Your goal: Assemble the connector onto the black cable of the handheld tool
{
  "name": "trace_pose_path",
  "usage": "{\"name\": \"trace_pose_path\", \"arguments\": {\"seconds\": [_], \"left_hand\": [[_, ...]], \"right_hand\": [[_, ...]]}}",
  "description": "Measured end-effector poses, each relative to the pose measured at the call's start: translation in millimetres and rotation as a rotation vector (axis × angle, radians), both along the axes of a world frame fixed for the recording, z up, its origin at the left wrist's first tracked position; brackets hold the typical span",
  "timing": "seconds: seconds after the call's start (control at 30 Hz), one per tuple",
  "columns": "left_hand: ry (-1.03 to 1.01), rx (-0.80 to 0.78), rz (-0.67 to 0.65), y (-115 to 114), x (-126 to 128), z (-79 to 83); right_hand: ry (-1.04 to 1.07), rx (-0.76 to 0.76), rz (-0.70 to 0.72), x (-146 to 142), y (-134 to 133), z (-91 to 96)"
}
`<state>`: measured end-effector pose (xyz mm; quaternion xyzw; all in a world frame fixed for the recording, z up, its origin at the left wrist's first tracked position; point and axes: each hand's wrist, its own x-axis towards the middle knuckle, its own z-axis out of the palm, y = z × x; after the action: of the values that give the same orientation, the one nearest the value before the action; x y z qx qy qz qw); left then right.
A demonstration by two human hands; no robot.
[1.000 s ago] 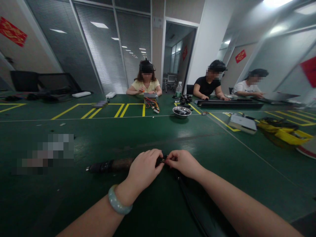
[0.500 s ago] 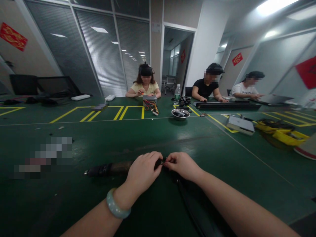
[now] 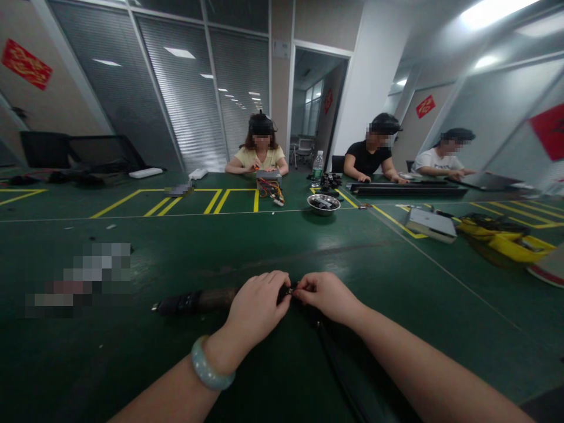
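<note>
A black and brown electric screwdriver (image 3: 198, 301) lies across the green table (image 3: 167, 364) in front of me, its metal tip facing left. My left hand (image 3: 259, 302), with a pale green bangle on the wrist, is closed over its right-hand end. Fingertips of my right hand (image 3: 324, 295) pinch together right beside my left thumb, at a small shiny metal bit (image 3: 291, 291); what exactly they hold is too small to make out. From beneath my right hand a black cord (image 3: 337, 367) runs toward the table's near edge. The screwdriver's end is mostly hidden by my fingers.
Ahead stands a metal bowl (image 3: 324, 204) of dark parts, beside a water bottle (image 3: 318, 169). A silver box (image 3: 430, 224) and a yellow tray (image 3: 522, 245) lie to the right. Three people sit across the table; one has a wired metal unit (image 3: 269, 179). A pixelated patch covers something on the left.
The view has shifted very slightly. Both hands stay together at the screwdriver's right-hand end, with hardly any visible movement.
</note>
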<state>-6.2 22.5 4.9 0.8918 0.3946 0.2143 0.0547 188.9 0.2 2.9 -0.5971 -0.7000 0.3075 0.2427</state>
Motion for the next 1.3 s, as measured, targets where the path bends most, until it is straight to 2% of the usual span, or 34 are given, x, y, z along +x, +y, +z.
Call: {"name": "trace_pose_path", "arguments": {"seconds": [0.2, 0.4, 0.6, 0.77, 0.93, 1.13, 1.3], "left_hand": [[0.002, -0.012, -0.022, -1.4, -0.4, 2.4], [-0.032, -0.026, 0.017, -2.3, -0.7, 2.8], [-0.009, -0.018, -0.038, -1.4, -1.0, 2.8], [-0.033, -0.006, 0.007, -0.7, 0.1, 0.3], [-0.015, 0.006, -0.039, -0.2, 0.5, -0.2], [-0.040, -0.005, 0.013, -0.4, -0.7, -0.3], [-0.021, -0.007, -0.023, -0.5, -0.8, -0.5]], "right_hand": [[0.004, -0.003, 0.002, 0.2, -0.2, 0.7], [0.014, 0.007, 0.013, 1.7, 0.0, -1.4], [-0.001, 0.006, 0.001, 1.0, -0.3, 0.1], [-0.008, 0.010, 0.005, 1.1, -0.2, 1.2], [-0.025, 0.021, 0.004, 1.0, 0.3, 0.8], [-0.018, 0.014, 0.005, 1.0, 0.3, 0.9], [-0.014, 0.009, 0.000, 1.1, 0.0, 0.9]]}}
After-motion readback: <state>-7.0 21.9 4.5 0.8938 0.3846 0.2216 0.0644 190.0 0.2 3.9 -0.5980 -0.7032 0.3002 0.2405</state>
